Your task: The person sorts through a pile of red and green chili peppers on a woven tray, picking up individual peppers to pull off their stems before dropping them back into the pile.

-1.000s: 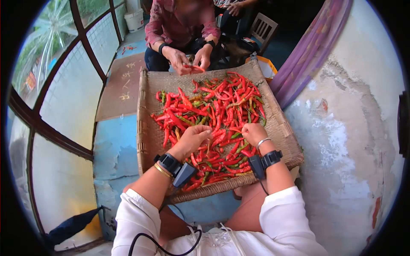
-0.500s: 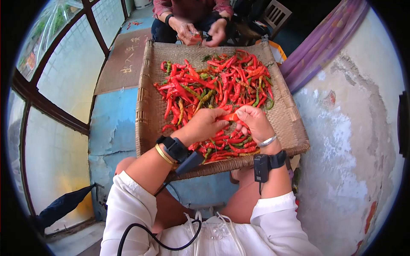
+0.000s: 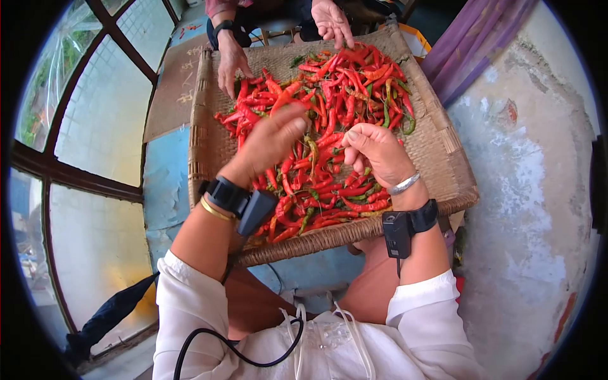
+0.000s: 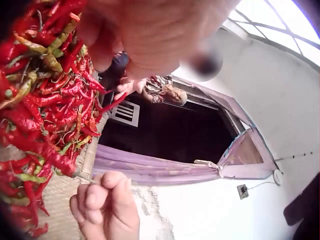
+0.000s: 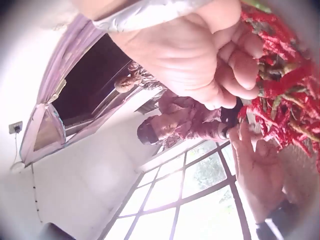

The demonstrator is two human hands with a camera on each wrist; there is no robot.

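A heap of red chillies (image 3: 335,183), with some green ones among them, lies in a wide woven tray (image 3: 430,120). My left hand (image 3: 266,142) is blurred over the heap's left side; in the right wrist view the left hand (image 5: 262,175) has extended fingers and nothing in them. My right hand (image 3: 377,149) is over the middle of the heap, its thumb and curled fingers together. In the left wrist view the right hand (image 4: 107,205) pinches a thin chilli stem (image 4: 84,177).
Across the tray another person reaches in, one hand (image 3: 231,63) at the left of the heap and one (image 3: 332,22) above its far edge. A paned window (image 3: 95,114) stands left, a rough plaster wall (image 3: 506,209) and purple curtain (image 3: 475,44) right.
My hands were together at a red chilli; the left has moved away to the left and forward. The other person's hands have separated and come over the tray.
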